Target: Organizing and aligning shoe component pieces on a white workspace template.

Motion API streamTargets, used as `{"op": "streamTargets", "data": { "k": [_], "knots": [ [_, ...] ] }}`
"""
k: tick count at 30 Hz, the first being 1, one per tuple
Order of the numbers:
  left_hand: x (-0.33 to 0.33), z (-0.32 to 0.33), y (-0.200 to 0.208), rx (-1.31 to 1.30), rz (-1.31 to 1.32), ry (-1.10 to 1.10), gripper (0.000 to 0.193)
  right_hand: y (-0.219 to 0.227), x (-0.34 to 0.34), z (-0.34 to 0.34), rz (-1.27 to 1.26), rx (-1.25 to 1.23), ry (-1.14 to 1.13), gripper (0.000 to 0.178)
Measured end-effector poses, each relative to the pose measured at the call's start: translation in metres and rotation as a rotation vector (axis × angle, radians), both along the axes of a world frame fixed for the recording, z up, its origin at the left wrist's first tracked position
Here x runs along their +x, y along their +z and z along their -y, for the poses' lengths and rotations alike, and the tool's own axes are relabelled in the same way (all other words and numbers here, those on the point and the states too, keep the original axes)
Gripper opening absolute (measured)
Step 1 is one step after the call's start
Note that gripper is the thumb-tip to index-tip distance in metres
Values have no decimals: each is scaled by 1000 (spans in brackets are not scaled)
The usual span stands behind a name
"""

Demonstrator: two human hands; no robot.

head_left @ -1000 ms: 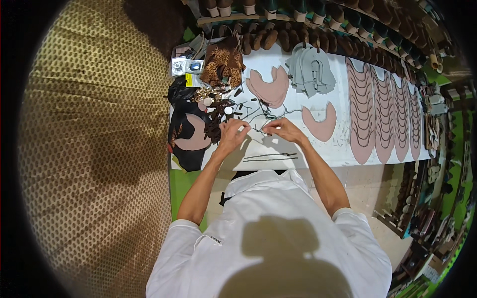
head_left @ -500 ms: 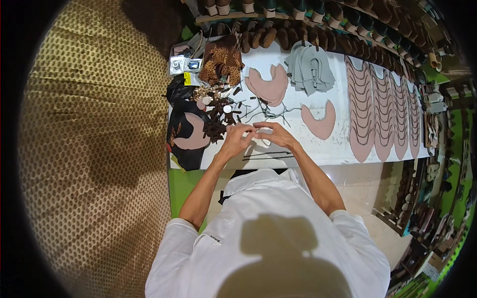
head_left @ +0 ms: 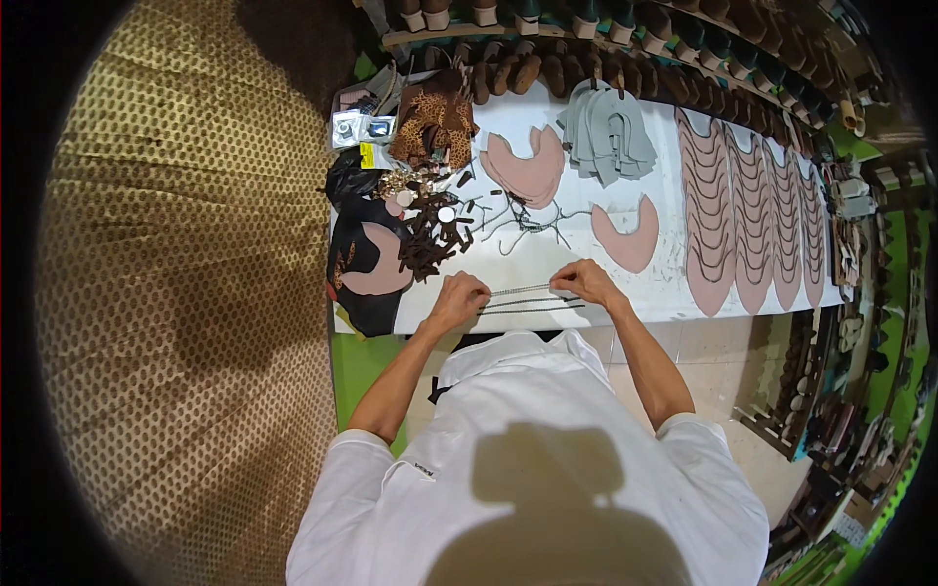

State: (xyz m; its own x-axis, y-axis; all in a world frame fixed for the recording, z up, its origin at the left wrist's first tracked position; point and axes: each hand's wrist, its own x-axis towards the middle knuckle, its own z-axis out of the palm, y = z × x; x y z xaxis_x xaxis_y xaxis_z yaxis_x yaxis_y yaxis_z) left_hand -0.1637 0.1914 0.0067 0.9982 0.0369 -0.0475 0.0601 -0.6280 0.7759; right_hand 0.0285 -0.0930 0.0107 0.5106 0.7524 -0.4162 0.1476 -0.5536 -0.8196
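Observation:
A thin, dark, chain-like strip [head_left: 520, 290] runs nearly straight between my two hands, just above the white table. My left hand [head_left: 459, 297] pinches one end of it, and my right hand [head_left: 586, 281] pinches the other. Close below it, similar dark strips [head_left: 537, 309] lie side by side along the near table edge. Beyond my hands is a loose tangle of dark strips [head_left: 530, 223]. To the left of that sits a heap of small dark brown pieces [head_left: 430, 239]. A single pink U-shaped piece [head_left: 627, 244] lies beyond my right hand.
Stacked pink pieces [head_left: 525, 168] and grey pieces [head_left: 611, 137] lie at the back. Overlapping rows of pink pieces [head_left: 711, 225] cover the right side. Leopard-print material [head_left: 433, 122] and a black bag [head_left: 352, 176] crowd the left. Shoe racks [head_left: 625, 49] border the far side.
My hands have moved apart from close together and come nearer to me. The strip is now stretched out between them, above the others at the near edge.

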Motion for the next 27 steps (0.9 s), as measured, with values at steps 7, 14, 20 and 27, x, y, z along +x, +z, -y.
{"op": "streamTargets", "data": {
  "k": [7,14,20,27],
  "knots": [
    [-12,10,-2,4,-27,65,15,9,-6,27,321,43,-133,15],
    [-18,12,0,-80,-64,157,24,10,-16,50,486,72,-98,12],
    [-32,7,-1,-71,-73,201,17,1,-26,31,454,110,45,13],
    [-47,10,-4,-42,-27,236,15,4,-25,41,418,43,-39,14]
  ]
}}
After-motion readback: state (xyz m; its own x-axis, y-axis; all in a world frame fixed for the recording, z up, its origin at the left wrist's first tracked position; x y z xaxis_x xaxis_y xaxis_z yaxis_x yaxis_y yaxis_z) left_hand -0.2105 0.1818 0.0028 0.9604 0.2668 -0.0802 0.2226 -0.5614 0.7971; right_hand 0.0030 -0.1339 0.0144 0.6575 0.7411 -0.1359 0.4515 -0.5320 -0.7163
